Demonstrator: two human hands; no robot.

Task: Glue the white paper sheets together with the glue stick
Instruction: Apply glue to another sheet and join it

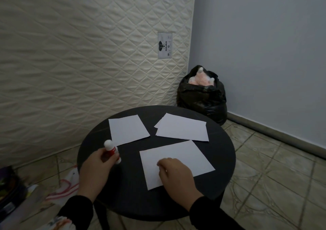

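Left hand (97, 164) clenched round capped glue stick (112, 151), standing tilted at left edge of round black table (127, 194). Right hand (173, 172) rests on nearest paper sheet (176, 161), fingers curled loosely, pinning it flat. Second sheet (127, 130) and small stack (182, 128) lie farther back. Paper likely light, limp, slides easily: hold by corner or press flat. Stick rigid, smooth: grip at barrel.

On the table (220, 182) lie three lots of paper — the near sheet (185, 157) under the right hand (176, 175), a far-left sheet (127, 130), a far-right stack (183, 128). The glue stick (112, 150) stands at the left edge — in the left hand (96, 168).
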